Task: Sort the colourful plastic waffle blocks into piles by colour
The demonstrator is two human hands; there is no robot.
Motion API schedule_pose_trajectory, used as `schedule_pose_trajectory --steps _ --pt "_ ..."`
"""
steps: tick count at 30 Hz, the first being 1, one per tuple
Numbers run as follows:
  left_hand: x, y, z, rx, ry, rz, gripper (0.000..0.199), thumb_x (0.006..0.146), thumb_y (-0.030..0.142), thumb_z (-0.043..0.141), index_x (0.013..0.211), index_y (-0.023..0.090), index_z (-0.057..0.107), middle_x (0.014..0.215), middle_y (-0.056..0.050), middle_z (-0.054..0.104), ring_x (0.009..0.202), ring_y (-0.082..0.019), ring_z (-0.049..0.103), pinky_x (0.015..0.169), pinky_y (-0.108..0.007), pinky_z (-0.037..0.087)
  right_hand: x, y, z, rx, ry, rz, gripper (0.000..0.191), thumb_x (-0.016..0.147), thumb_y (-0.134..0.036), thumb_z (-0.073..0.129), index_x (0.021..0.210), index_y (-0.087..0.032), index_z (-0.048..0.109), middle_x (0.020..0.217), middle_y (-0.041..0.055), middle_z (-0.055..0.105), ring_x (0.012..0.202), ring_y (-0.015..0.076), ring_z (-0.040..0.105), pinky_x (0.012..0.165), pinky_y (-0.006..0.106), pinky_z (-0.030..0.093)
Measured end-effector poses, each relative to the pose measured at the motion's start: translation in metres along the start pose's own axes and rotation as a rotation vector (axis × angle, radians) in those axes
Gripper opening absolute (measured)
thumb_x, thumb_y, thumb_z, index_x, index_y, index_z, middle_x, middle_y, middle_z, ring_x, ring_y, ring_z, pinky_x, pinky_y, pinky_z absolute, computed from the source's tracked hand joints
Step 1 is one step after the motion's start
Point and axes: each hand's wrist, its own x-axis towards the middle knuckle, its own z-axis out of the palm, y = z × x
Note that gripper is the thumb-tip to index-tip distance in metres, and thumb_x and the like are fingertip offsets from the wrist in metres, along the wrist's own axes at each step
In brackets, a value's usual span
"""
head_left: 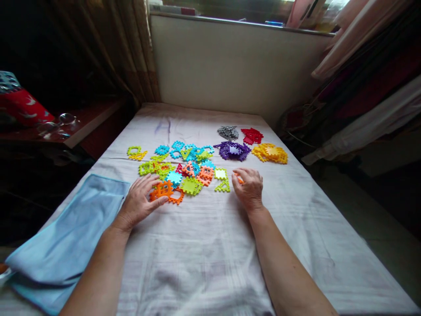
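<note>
My left hand [141, 198] rests at the left edge of a mixed pile, its fingers stretched out and thumb apart, beside orange interlocking plastic pieces [162, 190]; its fingertips seem to touch them. My right hand [249, 186] is closed, with a bit of an orange interlocking piece [240, 179] showing at its fingers; the rest of that piece is hidden. Lime-green pieces [222, 186] lie just left of my right hand. Within the pile are a light-blue piece [173, 177], a green square piece [190, 185] and a salmon piece [205, 174].
Sorted by colour at the back right are grey pieces [227, 132], red pieces [252, 135], purple pieces [233, 150] and yellow pieces [270, 153]. A blue cloth [75, 232] covers the left side of the cloth-covered table [184, 259]. Glasses [58, 125] lie on a wooden surface at left.
</note>
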Motion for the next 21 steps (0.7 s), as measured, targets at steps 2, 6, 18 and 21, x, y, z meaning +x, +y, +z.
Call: schedule_pose_trajectory --steps 2,6,18,21 --pt "0.001 0.009 0.002 -0.015 0.032 0.037 0.061 0.082 0.071 0.055 0.117 0.022 0.064 0.132 -0.011 0.065 0.132 -0.031 0.052 0.115 -0.053 0.036 -0.002 -0.018 0.002 0.115 -0.029 -0.102 0.023 0.092 -0.029 0.053 0.09 -0.021 0.074 0.092 0.0077 0.074 0.091 0.0224 0.063 0.088 0.037 0.044" --pt "0.002 0.032 0.011 -0.03 0.048 0.115 0.055 0.083 0.062 0.06 0.121 0.022 0.061 0.133 -0.011 0.064 0.132 -0.03 0.052 0.116 -0.053 0.035 -0.01 -0.057 0.006 0.387 -0.195 -0.17 0.019 0.092 -0.031 0.056 0.096 -0.022 0.072 0.087 0.0057 0.076 0.083 0.0194 0.068 0.082 0.033 0.049" --pt "0.003 0.062 0.028 -0.033 0.061 0.254 0.052 0.087 0.054 0.06 0.128 0.022 0.056 0.137 -0.011 0.062 0.134 -0.028 0.05 0.117 -0.051 0.035 -0.027 -0.093 0.02 0.935 -0.539 0.172 0.023 0.084 -0.034 0.061 0.101 -0.021 0.068 0.073 -0.0011 0.07 0.06 0.0111 0.06 0.06 0.023 0.049" --pt "0.004 0.052 0.023 -0.024 0.071 0.226 0.054 0.087 0.055 0.059 0.131 0.023 0.055 0.136 -0.01 0.062 0.131 -0.028 0.053 0.116 -0.051 0.035 -0.015 -0.07 0.017 0.937 -0.424 0.255 0.027 0.082 -0.037 0.06 0.102 -0.02 0.068 0.076 0.0005 0.07 0.063 0.0121 0.06 0.06 0.024 0.049"
